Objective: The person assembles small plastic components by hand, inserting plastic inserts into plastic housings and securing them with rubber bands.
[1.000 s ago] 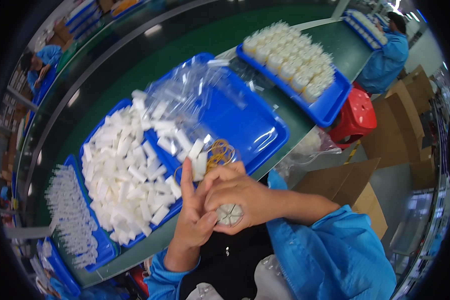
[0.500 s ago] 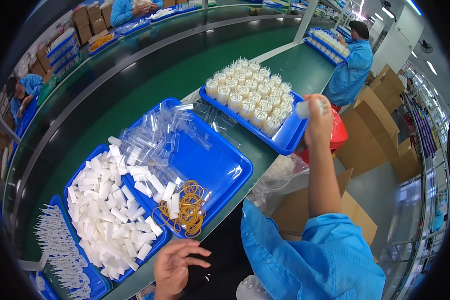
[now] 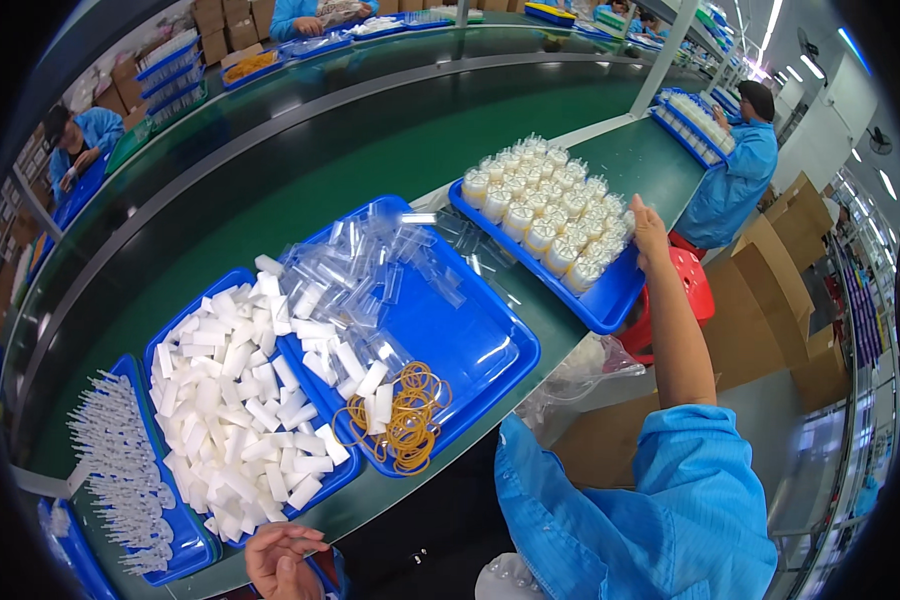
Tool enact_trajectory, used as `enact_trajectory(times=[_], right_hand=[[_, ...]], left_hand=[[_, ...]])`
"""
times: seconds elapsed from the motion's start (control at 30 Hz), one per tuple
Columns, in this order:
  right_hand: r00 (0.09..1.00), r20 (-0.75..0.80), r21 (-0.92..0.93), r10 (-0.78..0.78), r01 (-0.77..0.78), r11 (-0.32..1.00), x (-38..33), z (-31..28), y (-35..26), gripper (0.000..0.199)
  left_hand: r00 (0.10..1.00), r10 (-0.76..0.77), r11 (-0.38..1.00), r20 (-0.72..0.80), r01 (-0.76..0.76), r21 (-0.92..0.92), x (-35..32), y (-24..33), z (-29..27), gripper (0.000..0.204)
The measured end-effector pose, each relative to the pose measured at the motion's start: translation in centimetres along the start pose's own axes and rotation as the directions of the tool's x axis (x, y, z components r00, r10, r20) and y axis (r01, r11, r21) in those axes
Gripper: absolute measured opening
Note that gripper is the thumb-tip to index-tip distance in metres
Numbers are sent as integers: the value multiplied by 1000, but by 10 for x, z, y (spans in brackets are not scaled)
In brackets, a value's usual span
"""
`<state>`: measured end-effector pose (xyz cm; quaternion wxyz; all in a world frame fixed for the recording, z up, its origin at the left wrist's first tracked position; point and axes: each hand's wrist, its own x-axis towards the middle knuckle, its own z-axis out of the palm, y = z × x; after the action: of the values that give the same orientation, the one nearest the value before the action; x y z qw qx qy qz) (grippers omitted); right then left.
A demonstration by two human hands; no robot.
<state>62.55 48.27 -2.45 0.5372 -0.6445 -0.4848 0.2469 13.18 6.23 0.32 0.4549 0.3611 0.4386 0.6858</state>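
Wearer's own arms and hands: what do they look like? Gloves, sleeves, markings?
The left hand and right hand are both ungloved. The right sleeve is loose, wrinkled bright-blue cloth ending near the elbow, leaving the right forearm bare, with no watch or band visible.

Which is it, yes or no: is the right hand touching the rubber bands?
No, the right hand is at the white bundles.

Bundles point(image 3: 535, 235) present white with yellowish bands, standing in a tray point(image 3: 615, 303) of solid blue. Blocks point(image 3: 235, 395) are plain white, rubber bands point(image 3: 410, 430) amber-brown, and plastic sleeves point(image 3: 345, 280) clear and colourless, against a dark green belt point(image 3: 370, 140). The wearer's jacket point(image 3: 705, 480) is bright blue, the stool point(image 3: 688, 290) red, and the cardboard point(image 3: 760, 320) brown.
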Motion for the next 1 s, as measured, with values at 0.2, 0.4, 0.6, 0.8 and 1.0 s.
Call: enact_trajectory(times=[0.2, 0.4, 0.6, 0.8, 1.0], right_hand=[[966, 189, 395, 176, -239, 887, 11, 5, 24, 36], [936, -209, -40, -284, 282, 959, 57, -67, 47, 41], [855, 26, 1, -517, 517, 856, -53, 57, -125, 36], [420, 627, 429, -657, 518, 740, -222, 176, -225, 16], [-275, 704, 643, -655, 638, 424, -339, 269, -268, 24]], left_hand=[[976, 214, 966, -37, -206, 157, -10, 15, -37, 32], [895, 432, 798, -109, -323, 509, 2, 51, -80, 18], [863, 496, -21, 95, -97, 995, 12, 82, -125, 23], [944, 322, -214, 75, -5, 977, 40, 61, -143, 30], [925, 374, -420, 62, 110, 901, 52, 54, -164, 21]])
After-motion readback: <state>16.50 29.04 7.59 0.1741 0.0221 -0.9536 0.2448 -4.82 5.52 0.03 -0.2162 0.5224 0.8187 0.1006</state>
